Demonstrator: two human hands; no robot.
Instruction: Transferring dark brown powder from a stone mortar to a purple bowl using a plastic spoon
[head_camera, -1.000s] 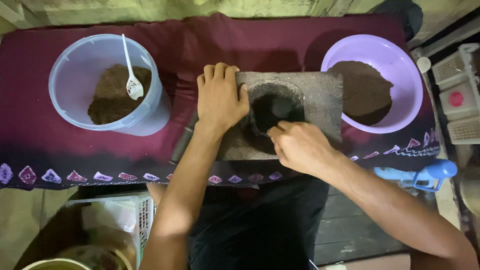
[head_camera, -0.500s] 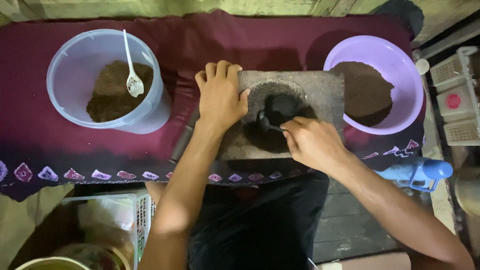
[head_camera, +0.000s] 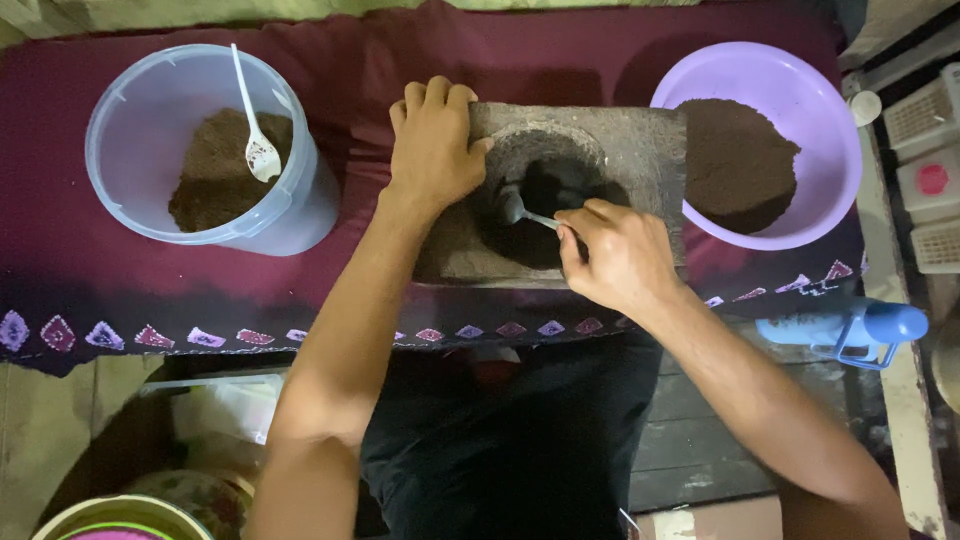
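As we look straight down from head height, we see our two bare arms reaching forward over a dark maroon cloth (head_camera: 400, 60) with a patterned border of small diamond shapes along its near edge. Our left hand (head_camera: 432, 145) lies flat, palm down, on the left part of a grey stone block (head_camera: 640, 150), its fingers (head_camera: 438, 95) stretched forward and close together, the thumb resting at the rim of a round hollow cut into the stone; it grips nothing and simply presses on the block. Our right hand (head_camera: 615, 255) is curled closed around the handle of a metal spoon (head_camera: 520, 212), with the fingers pinching the handle near its end. The bowl of the spoon sits inside the hollow, at its left side, among dark brown powder that fills the bottom of the hollow. To the left of the stone, well apart from it, stands a clear plastic tub (head_camera: 130, 110) holding lighter brown powder, with a white plastic spoon (head_camera: 252, 110) leaning in it, handle pointing away from us. To the right, just beside the stone, sits a purple plastic bowl (head_camera: 830, 170) with a heap of dark brown powder piled on its left side. Near our right forearm, beyond the edge of the cloth, a blue plastic bottle (head_camera: 850, 325) lies on its side. Our dark clothing fills the lower middle of the view.
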